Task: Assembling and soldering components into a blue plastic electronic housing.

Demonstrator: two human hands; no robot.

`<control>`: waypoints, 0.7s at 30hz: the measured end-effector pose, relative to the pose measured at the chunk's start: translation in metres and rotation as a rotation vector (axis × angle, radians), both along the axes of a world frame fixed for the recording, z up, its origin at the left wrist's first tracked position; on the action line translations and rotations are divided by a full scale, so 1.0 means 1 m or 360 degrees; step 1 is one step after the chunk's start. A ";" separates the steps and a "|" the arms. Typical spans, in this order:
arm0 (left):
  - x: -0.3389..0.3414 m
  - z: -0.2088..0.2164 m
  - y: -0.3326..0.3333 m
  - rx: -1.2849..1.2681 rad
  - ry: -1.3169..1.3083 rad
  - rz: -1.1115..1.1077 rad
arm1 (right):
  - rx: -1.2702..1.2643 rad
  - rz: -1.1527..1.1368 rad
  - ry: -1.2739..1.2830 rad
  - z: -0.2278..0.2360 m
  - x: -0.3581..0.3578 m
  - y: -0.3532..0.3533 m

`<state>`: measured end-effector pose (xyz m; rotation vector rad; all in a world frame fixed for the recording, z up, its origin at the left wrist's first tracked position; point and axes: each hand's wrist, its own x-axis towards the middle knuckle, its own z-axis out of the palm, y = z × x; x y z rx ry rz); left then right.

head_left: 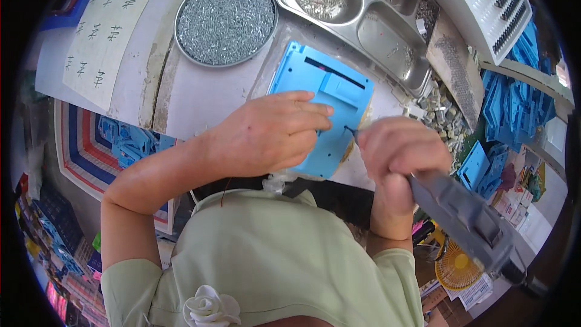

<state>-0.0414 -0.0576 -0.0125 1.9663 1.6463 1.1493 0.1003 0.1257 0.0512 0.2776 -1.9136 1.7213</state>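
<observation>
A light blue plastic panel [339, 122] with a long slot and several small holes lies on the work table, slightly askew. My left hand [284, 130] bends over its left side, fingers curled on the surface and holding it; the thumb is mostly hidden. My right hand [402, 148] is wrapped round a dark grey electric screwdriver [466, 218], whose body slants down to the right. The screwdriver's bit points at a hole near the panel's right edge; whether a screw sits there is too small to tell.
Beyond the panel stand a round metal dish [227, 21] full of screws and a steel compartment tray [387, 36] with small parts. Small metal pieces [439, 115] lie heaped at right. More blue panels [517, 103] are piled farther right; others fill a striped bag [91, 145] at left.
</observation>
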 end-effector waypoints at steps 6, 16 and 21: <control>0.004 0.003 0.000 0.0006 -0.0034 0.0018 | -0.0241 -0.0154 0.0052 0.028 0.008 0.016; 0.004 0.006 0.000 -0.0022 -0.0025 0.0034 | -0.0305 -0.0078 0.0032 -0.011 -0.038 0.034; 0.003 0.003 0.000 0.0007 -0.0082 0.0046 | -0.0303 -0.0034 -0.0012 -0.017 -0.047 0.035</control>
